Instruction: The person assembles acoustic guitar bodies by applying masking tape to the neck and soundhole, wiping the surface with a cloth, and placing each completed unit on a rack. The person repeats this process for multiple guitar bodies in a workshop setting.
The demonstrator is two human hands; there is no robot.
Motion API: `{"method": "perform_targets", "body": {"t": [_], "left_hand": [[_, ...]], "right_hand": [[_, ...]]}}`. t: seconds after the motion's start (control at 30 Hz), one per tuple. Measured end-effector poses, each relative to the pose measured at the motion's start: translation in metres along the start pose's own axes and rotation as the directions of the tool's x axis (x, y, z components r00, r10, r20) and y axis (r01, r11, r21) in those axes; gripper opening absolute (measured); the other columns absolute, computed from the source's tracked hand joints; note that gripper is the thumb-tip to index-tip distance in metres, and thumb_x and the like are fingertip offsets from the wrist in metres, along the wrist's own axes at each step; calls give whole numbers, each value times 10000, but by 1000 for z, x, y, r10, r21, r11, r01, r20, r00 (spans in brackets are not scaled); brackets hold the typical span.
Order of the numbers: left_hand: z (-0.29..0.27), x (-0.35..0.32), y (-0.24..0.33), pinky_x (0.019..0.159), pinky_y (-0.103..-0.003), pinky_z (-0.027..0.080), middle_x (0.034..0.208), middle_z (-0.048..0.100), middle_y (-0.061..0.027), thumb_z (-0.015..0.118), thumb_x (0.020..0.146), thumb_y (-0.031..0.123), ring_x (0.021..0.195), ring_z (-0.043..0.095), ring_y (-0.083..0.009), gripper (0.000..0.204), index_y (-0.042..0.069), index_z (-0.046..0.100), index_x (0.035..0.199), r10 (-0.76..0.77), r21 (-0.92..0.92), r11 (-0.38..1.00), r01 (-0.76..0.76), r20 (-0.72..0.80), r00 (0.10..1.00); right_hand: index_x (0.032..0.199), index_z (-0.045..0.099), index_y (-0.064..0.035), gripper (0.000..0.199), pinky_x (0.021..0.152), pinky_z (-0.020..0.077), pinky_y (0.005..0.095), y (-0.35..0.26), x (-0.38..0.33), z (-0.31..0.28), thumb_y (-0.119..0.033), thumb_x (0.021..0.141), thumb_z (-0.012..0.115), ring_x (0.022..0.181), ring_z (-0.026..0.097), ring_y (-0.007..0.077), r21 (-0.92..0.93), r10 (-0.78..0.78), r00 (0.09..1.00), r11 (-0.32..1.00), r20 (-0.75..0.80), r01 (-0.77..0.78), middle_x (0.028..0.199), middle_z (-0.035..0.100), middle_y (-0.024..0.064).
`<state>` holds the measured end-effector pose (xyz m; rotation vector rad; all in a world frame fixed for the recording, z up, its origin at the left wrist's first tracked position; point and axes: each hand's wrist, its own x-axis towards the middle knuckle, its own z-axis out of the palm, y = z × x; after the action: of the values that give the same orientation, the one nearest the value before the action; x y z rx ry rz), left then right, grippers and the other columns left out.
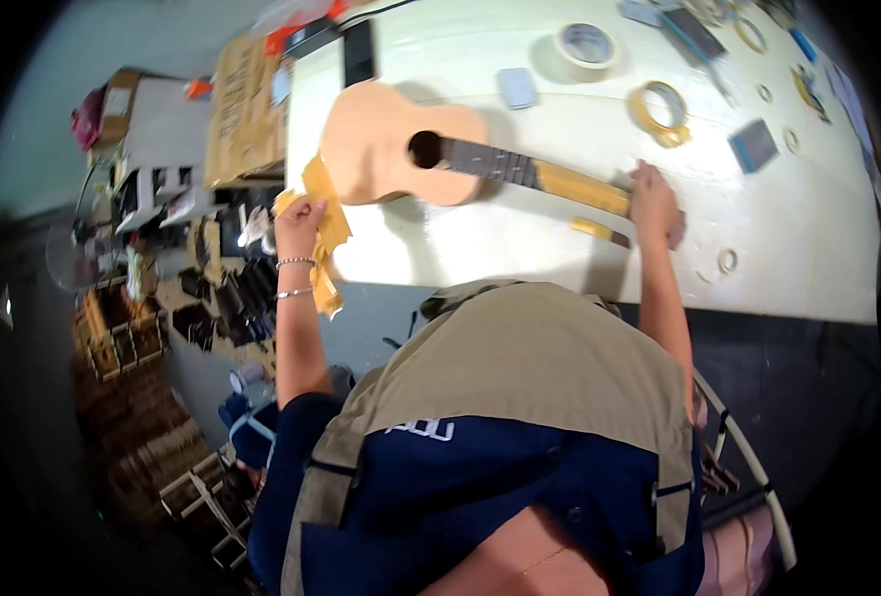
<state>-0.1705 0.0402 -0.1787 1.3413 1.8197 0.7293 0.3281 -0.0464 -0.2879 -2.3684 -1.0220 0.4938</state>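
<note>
An unfinished pale wooden ukulele (366, 134) lies on the white table with its neck pointing right. Yellow masking tape (582, 188) covers the upper part of its dark fretboard; the frets near the sound hole are bare. My right hand (654, 206) is closed around the headstock end, which it mostly hides. At the table's left edge, beside the ukulele's body, my left hand (301, 226) pinches crumpled strips of yellow masking tape (332, 214), some hanging below the edge. Just below the neck lies a short piece (591, 227), yellow with a dark end.
On the white table (778, 248) are a wide white tape roll (587, 45), a yellow tape roll (649, 127), sanding blocks (753, 146) and a grey pad (517, 88). A black phone (358, 53) lies top left. Cardboard boxes (237, 114) stand left of the table.
</note>
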Motion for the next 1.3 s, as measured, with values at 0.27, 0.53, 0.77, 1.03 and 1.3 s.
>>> {"method": "perform_targets", "body": {"t": [0.27, 0.53, 0.77, 1.03, 1.3], "left_hand": [[-65, -9, -136, 727, -333, 514, 942, 626, -78, 865, 596, 332, 815, 621, -219, 446, 99, 669, 922, -152, 508, 732, 454, -528, 836], [61, -7, 7, 749, -397, 431, 865, 615, -96, 656, 788, 101, 836, 553, -296, 120, 96, 671, 907, 757, 615, 536, -578, -48, 652], [219, -40, 108, 812, -383, 379, 988, 569, -35, 653, 772, 145, 959, 509, -236, 317, 130, 645, 1088, 755, 259, 356, -898, 486, 440], [232, -20, 135, 793, -360, 382, 900, 566, -13, 752, 660, 345, 879, 536, -214, 436, 135, 625, 1020, 617, 171, 147, -974, 754, 226], [243, -10, 144, 752, -340, 414, 825, 532, -47, 637, 796, 365, 753, 537, -213, 351, 68, 576, 971, 449, 74, -206, -976, 893, -27]], "right_hand": [[885, 688, -132, 415, 715, 466, 417, -7, 3, -3, -414, 942, 389, 815, 634, 325, -5, -13, 996, 1000, 83, 14, 826, 682, 111], [851, 684, -129, 389, 706, 473, 436, 3, 3, 4, -393, 936, 412, 761, 636, 342, -3, -26, 998, 1000, -60, 26, 786, 679, 115], [731, 663, -85, 326, 632, 461, 413, -5, -3, 0, -294, 913, 491, 640, 627, 300, 40, -146, 966, 987, -213, 158, 688, 666, 92], [716, 652, -71, 306, 600, 430, 401, -2, -2, 4, -275, 898, 516, 583, 602, 295, 29, -166, 958, 984, -233, 177, 615, 628, 115], [713, 649, -72, 320, 604, 407, 416, 2, 0, 10, -296, 896, 513, 578, 593, 311, 26, -165, 957, 984, -239, 176, 610, 621, 133]]}}
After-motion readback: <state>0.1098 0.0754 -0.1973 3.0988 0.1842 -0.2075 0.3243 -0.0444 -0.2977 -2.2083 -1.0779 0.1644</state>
